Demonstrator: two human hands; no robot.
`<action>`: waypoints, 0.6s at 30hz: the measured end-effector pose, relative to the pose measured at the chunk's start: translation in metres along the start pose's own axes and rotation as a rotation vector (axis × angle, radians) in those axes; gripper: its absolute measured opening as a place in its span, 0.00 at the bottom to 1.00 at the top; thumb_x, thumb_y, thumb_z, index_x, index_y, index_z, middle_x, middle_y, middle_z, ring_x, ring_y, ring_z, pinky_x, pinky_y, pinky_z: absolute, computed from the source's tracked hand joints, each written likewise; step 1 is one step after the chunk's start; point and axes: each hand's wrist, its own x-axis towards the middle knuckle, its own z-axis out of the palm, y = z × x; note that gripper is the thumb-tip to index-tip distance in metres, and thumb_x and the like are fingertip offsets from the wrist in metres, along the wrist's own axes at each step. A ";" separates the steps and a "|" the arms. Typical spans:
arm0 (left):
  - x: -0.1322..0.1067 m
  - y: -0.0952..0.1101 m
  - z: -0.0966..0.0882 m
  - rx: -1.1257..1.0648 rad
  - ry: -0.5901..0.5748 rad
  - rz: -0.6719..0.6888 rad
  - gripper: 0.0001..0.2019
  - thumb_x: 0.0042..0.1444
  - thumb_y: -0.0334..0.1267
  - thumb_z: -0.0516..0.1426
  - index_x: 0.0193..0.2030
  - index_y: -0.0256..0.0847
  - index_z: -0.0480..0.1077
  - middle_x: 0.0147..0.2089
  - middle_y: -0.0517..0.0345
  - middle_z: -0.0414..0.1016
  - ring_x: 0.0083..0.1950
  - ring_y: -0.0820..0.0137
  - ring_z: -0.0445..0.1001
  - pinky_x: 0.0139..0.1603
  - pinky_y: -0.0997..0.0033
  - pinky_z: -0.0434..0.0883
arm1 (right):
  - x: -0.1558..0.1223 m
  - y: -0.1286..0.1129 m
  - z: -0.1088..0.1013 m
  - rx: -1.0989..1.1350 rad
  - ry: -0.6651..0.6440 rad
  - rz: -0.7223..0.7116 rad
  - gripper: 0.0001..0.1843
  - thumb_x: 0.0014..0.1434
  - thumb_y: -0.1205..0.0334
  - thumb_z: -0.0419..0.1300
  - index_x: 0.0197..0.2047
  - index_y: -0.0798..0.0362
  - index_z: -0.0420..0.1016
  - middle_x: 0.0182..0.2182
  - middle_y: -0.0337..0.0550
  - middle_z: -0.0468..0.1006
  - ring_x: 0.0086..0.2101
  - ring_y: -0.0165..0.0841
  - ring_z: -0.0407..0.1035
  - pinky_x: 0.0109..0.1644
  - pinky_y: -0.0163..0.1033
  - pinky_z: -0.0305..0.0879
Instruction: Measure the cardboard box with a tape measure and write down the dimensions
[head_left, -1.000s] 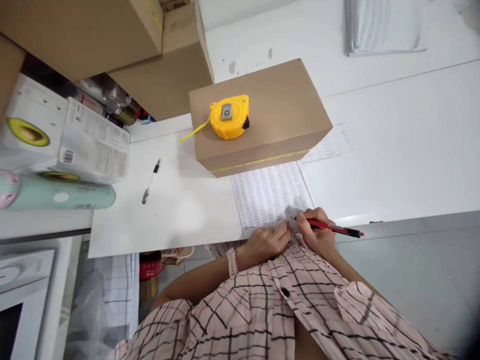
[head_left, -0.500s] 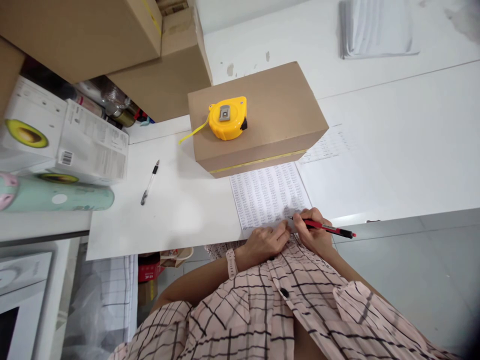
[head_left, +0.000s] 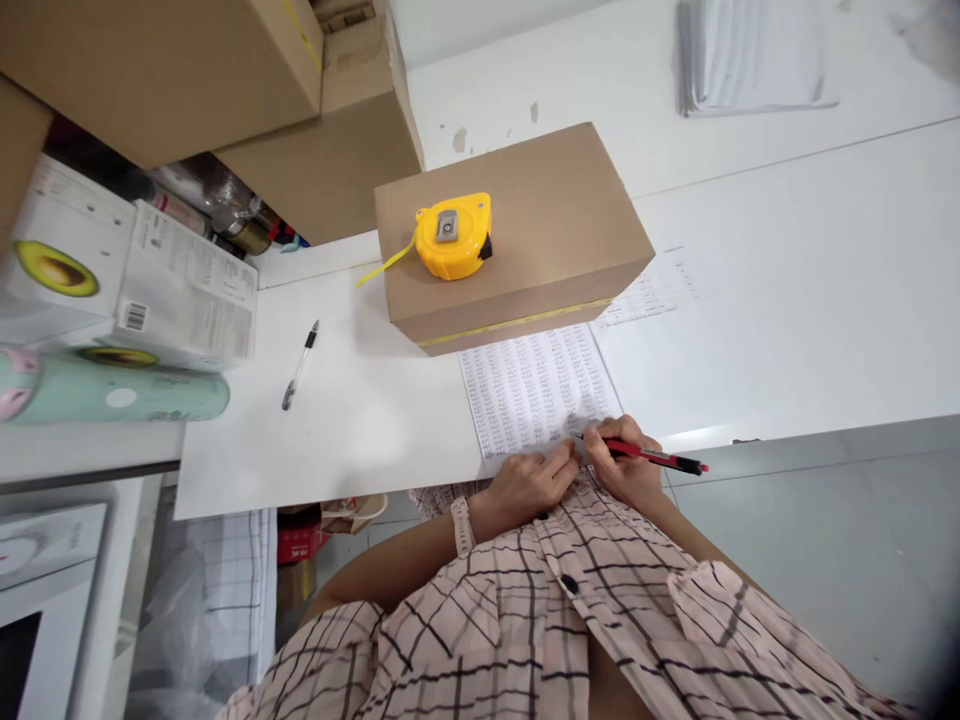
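My right hand (head_left: 625, 462) is closed round a red pen (head_left: 652, 455) with a black end. The pen's tip meets the lower right part of a sheet of paper (head_left: 536, 385) covered in rows of small handwriting. On the sheet's bottom edge rests my left hand (head_left: 534, 482), its index finger stretched toward the pen tip and the other fingers loosely bent. It holds nothing. A brown cardboard box (head_left: 555, 220) stands over the sheet's far end and hides it. On top of that box sits a yellow tape measure (head_left: 451, 236) with a yellow strap.
A clear pen with black ends (head_left: 300, 365) lies on the white table (head_left: 375, 430). Left are a mint green bottle (head_left: 150, 390), white avocado-print boxes (head_left: 191, 280) and stacked cartons (head_left: 337, 170). A paper stack (head_left: 754, 60) lies at the back right.
Hardly anything differs. The red pen's rear end has shifted slightly left with my right hand; my left hand stays on the sheet.
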 end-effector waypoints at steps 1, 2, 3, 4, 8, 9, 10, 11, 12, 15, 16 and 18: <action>0.000 0.000 0.000 0.003 0.008 0.003 0.16 0.71 0.31 0.48 0.57 0.34 0.75 0.62 0.41 0.77 0.29 0.76 0.77 0.25 0.77 0.71 | 0.000 0.000 0.000 -0.010 0.004 -0.008 0.21 0.65 0.47 0.61 0.28 0.47 0.57 0.21 0.33 0.64 0.22 0.29 0.59 0.27 0.38 0.60; 0.000 0.000 -0.001 0.006 0.022 0.005 0.16 0.71 0.30 0.48 0.56 0.34 0.75 0.61 0.42 0.77 0.29 0.75 0.77 0.24 0.77 0.71 | 0.000 0.000 0.000 -0.016 0.005 -0.014 0.20 0.66 0.48 0.61 0.28 0.47 0.58 0.21 0.33 0.65 0.22 0.29 0.60 0.28 0.38 0.60; 0.001 0.000 -0.002 0.010 0.040 0.005 0.16 0.71 0.31 0.49 0.56 0.34 0.75 0.61 0.42 0.78 0.29 0.75 0.77 0.23 0.76 0.70 | 0.000 0.000 0.000 -0.016 0.000 -0.019 0.20 0.66 0.49 0.61 0.28 0.47 0.57 0.21 0.33 0.65 0.22 0.29 0.60 0.28 0.38 0.60; 0.001 0.000 -0.003 0.011 0.058 0.006 0.15 0.71 0.31 0.49 0.55 0.34 0.75 0.60 0.43 0.78 0.28 0.75 0.76 0.23 0.76 0.70 | 0.000 0.000 -0.001 -0.009 -0.007 -0.023 0.20 0.66 0.50 0.61 0.28 0.47 0.57 0.21 0.32 0.64 0.22 0.29 0.59 0.28 0.38 0.60; 0.001 -0.001 -0.005 0.009 0.086 0.006 0.14 0.71 0.31 0.50 0.54 0.34 0.75 0.59 0.43 0.79 0.28 0.75 0.77 0.23 0.76 0.70 | 0.000 -0.002 -0.002 0.018 -0.004 -0.043 0.18 0.67 0.55 0.61 0.29 0.47 0.58 0.21 0.31 0.63 0.22 0.28 0.59 0.29 0.38 0.59; 0.001 -0.001 -0.004 0.008 0.086 0.005 0.13 0.71 0.31 0.50 0.54 0.34 0.75 0.59 0.44 0.79 0.28 0.76 0.77 0.23 0.77 0.70 | 0.000 -0.003 -0.003 0.014 0.008 -0.049 0.17 0.66 0.56 0.61 0.29 0.47 0.59 0.21 0.31 0.63 0.22 0.28 0.59 0.29 0.38 0.59; 0.001 -0.001 -0.004 0.006 0.086 0.005 0.13 0.71 0.32 0.50 0.53 0.34 0.75 0.58 0.44 0.80 0.28 0.76 0.77 0.23 0.77 0.69 | 0.000 -0.004 -0.003 0.007 0.019 -0.051 0.16 0.66 0.56 0.61 0.30 0.47 0.59 0.21 0.31 0.64 0.22 0.28 0.59 0.29 0.38 0.58; 0.001 -0.001 -0.004 0.005 0.087 0.004 0.13 0.71 0.32 0.50 0.53 0.34 0.75 0.58 0.44 0.80 0.28 0.75 0.77 0.23 0.76 0.69 | 0.000 -0.005 -0.003 0.000 0.027 -0.051 0.16 0.66 0.56 0.61 0.30 0.47 0.59 0.22 0.31 0.64 0.22 0.28 0.59 0.29 0.38 0.58; 0.001 -0.001 -0.003 0.002 0.084 0.003 0.14 0.71 0.32 0.50 0.54 0.34 0.75 0.58 0.44 0.80 0.28 0.75 0.77 0.23 0.76 0.69 | 0.001 -0.006 -0.003 -0.003 0.032 -0.049 0.17 0.66 0.56 0.61 0.30 0.47 0.59 0.21 0.31 0.64 0.22 0.28 0.59 0.28 0.38 0.58; 0.001 -0.001 -0.002 -0.012 0.053 0.000 0.15 0.71 0.31 0.49 0.56 0.34 0.74 0.59 0.43 0.79 0.29 0.75 0.77 0.23 0.76 0.70 | 0.002 -0.007 -0.002 0.007 0.011 -0.029 0.18 0.67 0.54 0.60 0.29 0.47 0.58 0.21 0.31 0.63 0.22 0.28 0.58 0.28 0.38 0.57; 0.001 -0.001 -0.002 -0.018 0.045 0.000 0.15 0.71 0.31 0.49 0.57 0.34 0.73 0.59 0.42 0.79 0.29 0.75 0.78 0.23 0.77 0.70 | 0.002 -0.007 -0.002 0.014 0.002 -0.021 0.18 0.67 0.53 0.60 0.29 0.47 0.57 0.21 0.31 0.62 0.22 0.28 0.57 0.28 0.38 0.57; 0.001 -0.001 -0.002 -0.029 0.030 0.000 0.14 0.72 0.32 0.50 0.57 0.34 0.73 0.59 0.42 0.79 0.30 0.75 0.78 0.24 0.77 0.70 | 0.002 -0.007 -0.003 0.027 -0.011 0.000 0.19 0.66 0.52 0.60 0.29 0.47 0.57 0.20 0.31 0.62 0.22 0.28 0.56 0.28 0.38 0.56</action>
